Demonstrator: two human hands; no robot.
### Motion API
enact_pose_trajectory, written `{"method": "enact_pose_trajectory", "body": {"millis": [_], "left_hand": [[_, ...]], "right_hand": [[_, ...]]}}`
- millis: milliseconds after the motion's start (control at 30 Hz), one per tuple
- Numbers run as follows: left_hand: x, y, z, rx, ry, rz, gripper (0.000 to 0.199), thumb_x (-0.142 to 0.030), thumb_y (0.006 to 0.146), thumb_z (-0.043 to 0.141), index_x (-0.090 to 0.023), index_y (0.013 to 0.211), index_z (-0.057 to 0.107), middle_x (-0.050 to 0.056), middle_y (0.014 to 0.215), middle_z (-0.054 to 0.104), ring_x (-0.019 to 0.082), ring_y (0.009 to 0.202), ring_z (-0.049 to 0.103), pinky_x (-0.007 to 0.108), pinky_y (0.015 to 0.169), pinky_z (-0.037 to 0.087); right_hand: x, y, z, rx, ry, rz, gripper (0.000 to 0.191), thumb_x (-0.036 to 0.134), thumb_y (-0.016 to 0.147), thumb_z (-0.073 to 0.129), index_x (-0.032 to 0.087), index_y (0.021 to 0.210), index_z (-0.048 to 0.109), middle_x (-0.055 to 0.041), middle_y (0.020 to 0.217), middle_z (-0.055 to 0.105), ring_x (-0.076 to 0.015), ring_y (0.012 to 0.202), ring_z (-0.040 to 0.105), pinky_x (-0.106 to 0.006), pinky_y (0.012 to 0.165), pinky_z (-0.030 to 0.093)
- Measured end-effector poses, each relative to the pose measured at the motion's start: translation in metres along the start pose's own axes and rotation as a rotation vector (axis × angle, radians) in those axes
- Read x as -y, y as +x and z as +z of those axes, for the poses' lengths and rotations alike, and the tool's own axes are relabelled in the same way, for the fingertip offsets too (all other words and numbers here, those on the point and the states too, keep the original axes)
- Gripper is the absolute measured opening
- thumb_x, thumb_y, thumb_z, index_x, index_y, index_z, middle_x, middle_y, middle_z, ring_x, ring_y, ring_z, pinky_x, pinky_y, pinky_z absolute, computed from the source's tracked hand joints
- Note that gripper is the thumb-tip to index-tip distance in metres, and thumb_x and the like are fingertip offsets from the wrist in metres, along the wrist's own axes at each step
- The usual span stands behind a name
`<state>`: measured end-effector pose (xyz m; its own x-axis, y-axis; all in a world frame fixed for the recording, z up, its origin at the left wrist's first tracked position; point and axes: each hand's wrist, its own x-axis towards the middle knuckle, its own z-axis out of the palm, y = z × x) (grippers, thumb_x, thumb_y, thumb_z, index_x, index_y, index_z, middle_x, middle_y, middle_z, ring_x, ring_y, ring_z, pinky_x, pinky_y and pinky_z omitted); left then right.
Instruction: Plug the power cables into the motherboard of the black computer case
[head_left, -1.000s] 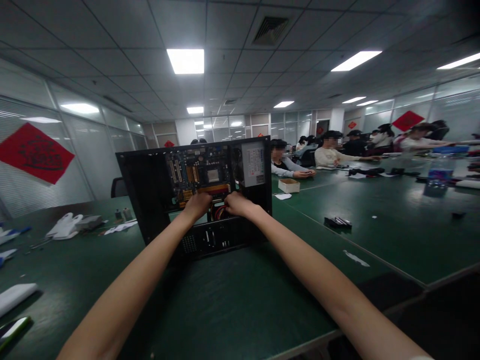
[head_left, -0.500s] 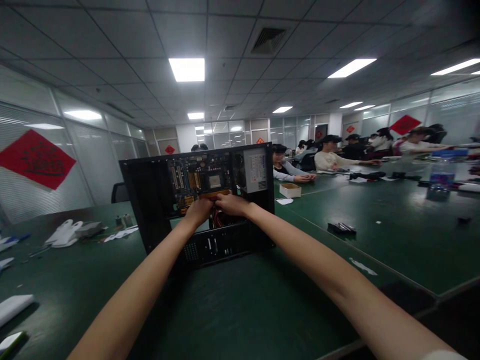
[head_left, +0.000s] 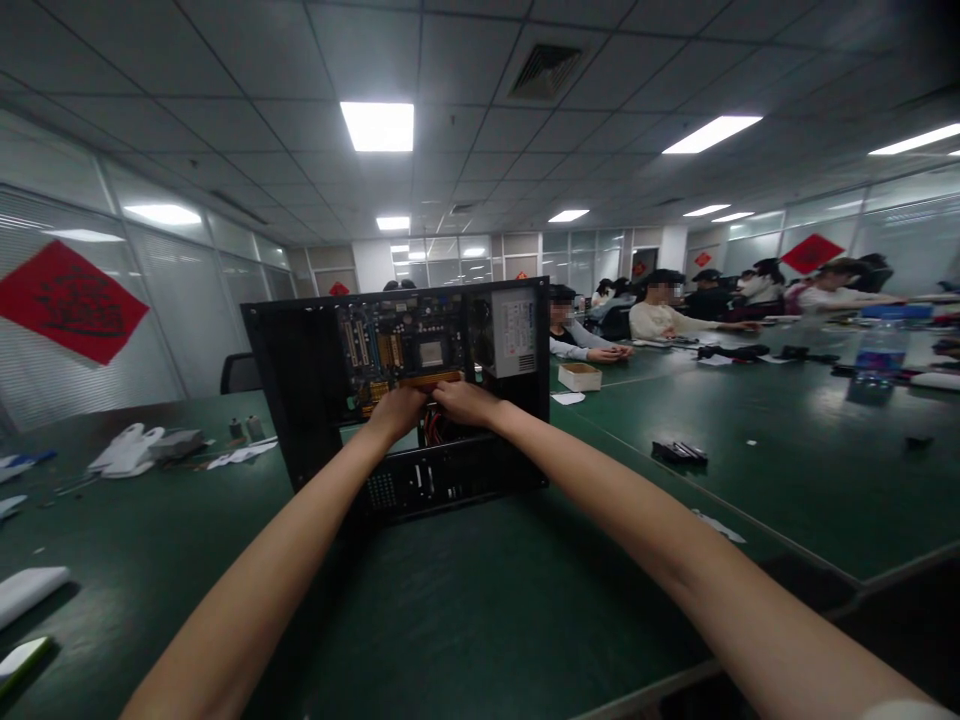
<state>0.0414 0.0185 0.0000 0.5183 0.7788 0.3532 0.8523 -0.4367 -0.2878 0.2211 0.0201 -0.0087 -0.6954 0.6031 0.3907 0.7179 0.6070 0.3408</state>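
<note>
An open black computer case [head_left: 289, 390] stands on its side edge on the green table, its inside facing me. Fixed inside are the motherboard [head_left: 375, 345], with a square processor socket [head_left: 431, 354], and a silver power supply [head_left: 514, 330] at the upper right. My left hand [head_left: 399, 408] and my right hand [head_left: 466, 402] meet at an orange strip [head_left: 431, 380] below the socket. Fingers of both are curled and closed there; anything between them is hidden. Red and dark cables [head_left: 433, 428] hang just below my hands.
On the left lie a white plastic bag [head_left: 127, 450], a grey box [head_left: 176, 444] and papers [head_left: 244, 455]. To the right are a small open box [head_left: 580, 377], a black part [head_left: 679, 453] and a water bottle [head_left: 881, 352]. Several people sit farther back along the table.
The whole view has shifted slightly, so the case and table items appear a little higher. Both hands stay at the orange strip, with hardly any visible finger movement.
</note>
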Motion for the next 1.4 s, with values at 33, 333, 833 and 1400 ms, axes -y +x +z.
{"method": "enact_pose_trajectory", "body": {"millis": [33, 333, 833, 1400], "left_hand": [[0.0, 0.0, 0.0, 0.0, -0.003, 0.002, 0.03, -0.024, 0.095, 0.047, -0.017, 0.108, 0.073, 0.017, 0.11, 0.072, 0.032, 0.103, 0.069, 0.041, 0.086, 0.054], [-0.001, -0.002, -0.003, -0.003, -0.012, -0.017, 0.03, -0.024, 0.096, 0.047, -0.017, 0.11, 0.072, 0.017, 0.113, 0.072, 0.03, 0.104, 0.069, 0.037, 0.086, 0.053], [0.005, -0.001, 0.006, -0.038, -0.187, 0.045, 0.029, -0.017, 0.09, 0.05, -0.019, 0.098, 0.077, 0.013, 0.104, 0.075, 0.023, 0.098, 0.07, 0.029, 0.082, 0.051], [0.006, 0.009, 0.005, -0.022, -0.174, 0.007, 0.031, -0.02, 0.092, 0.045, -0.014, 0.087, 0.075, 0.016, 0.092, 0.075, 0.028, 0.087, 0.071, 0.032, 0.074, 0.048]], "right_hand": [[0.0, 0.0, 0.0, -0.001, -0.004, -0.006, 0.024, 0.012, 0.095, 0.048, 0.007, 0.116, 0.059, -0.0178, 0.117, 0.062, -0.0272, 0.109, 0.064, -0.036, 0.09, 0.05], [-0.003, 0.001, 0.005, -0.032, -0.01, -0.056, 0.021, 0.013, 0.096, 0.046, 0.008, 0.112, 0.06, -0.0159, 0.115, 0.062, -0.0272, 0.108, 0.065, -0.037, 0.088, 0.052], [-0.001, 0.009, 0.005, 0.048, -0.039, 0.031, 0.031, 0.014, 0.098, 0.039, 0.007, 0.118, 0.062, -0.0212, 0.118, 0.063, -0.0281, 0.106, 0.067, -0.04, 0.089, 0.054], [-0.005, -0.001, -0.003, 0.083, 0.03, 0.083, 0.027, 0.011, 0.094, 0.048, 0.01, 0.11, 0.069, -0.0173, 0.113, 0.069, -0.0257, 0.102, 0.068, -0.032, 0.083, 0.054]]}}
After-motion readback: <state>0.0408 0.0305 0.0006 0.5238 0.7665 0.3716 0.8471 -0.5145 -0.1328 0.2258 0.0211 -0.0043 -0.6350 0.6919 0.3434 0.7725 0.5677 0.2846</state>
